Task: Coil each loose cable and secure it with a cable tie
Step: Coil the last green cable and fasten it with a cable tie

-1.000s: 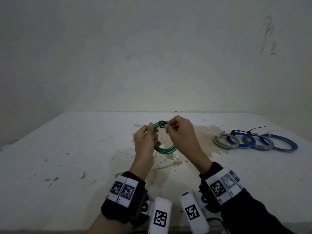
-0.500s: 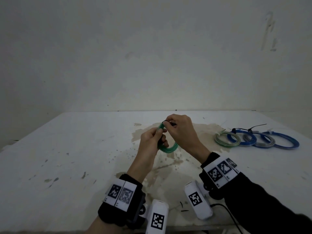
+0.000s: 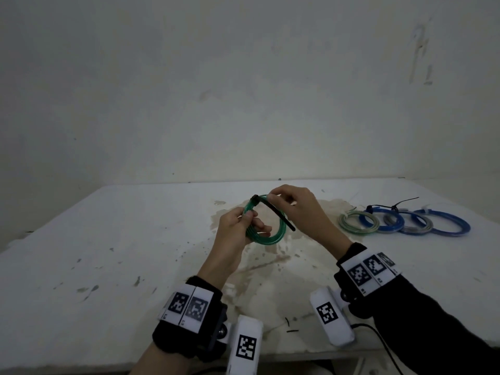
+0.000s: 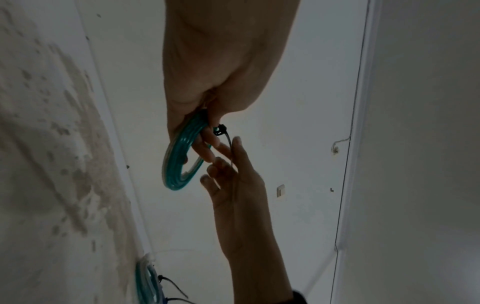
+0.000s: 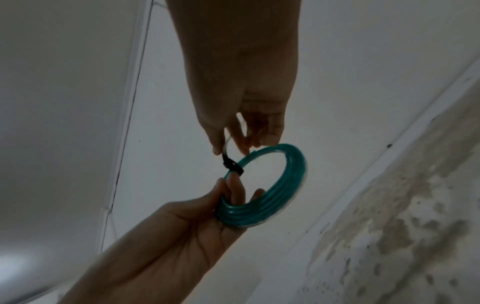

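Note:
A green coiled cable hangs above the stained white table. My left hand grips the coil's left side, fingers through the ring. A black cable tie is looped round the top of the coil, its head at the upper left and its tail slanting down to the right. My right hand pinches the tail of the tie close to the head.
Several tied coils lie in a row at the right of the table: a pale green one, blue ones and a grey one, with a black tie tail sticking up. Two short black scraps lie near the front edge.
The tie's tail now stands out long and slanting below my right hand; it was bunched at the coil before. The coil has turned to face me more, and my left hand has shifted lower on it.

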